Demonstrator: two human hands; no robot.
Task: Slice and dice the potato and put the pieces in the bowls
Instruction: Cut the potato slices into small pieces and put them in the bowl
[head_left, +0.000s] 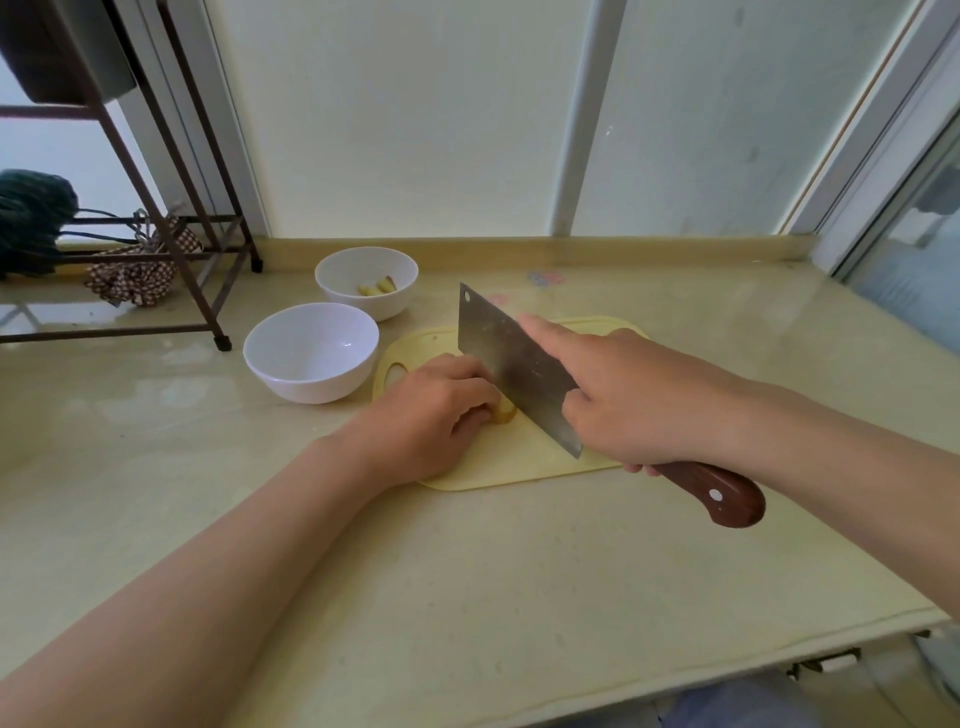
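Note:
A pale yellow cutting board (524, 465) lies on the counter. My left hand (431, 415) curls over a piece of potato (505, 414) on it, and only the potato's right end shows. My right hand (639, 395) grips the wooden handle of a cleaver (511, 364), forefinger stretched along the blade. The blade stands on the board right against the potato's exposed end. Two white bowls stand left of the board: the near bowl (310, 353) shows nothing inside, the far bowl (366, 280) holds a few potato pieces (377, 287).
A dark metal rack (171, 218) stands at the back left with a patterned cloth (140, 270) and a green mop head (31, 218) by it. A window wall runs behind the counter. The counter's front edge (675, 670) is near me.

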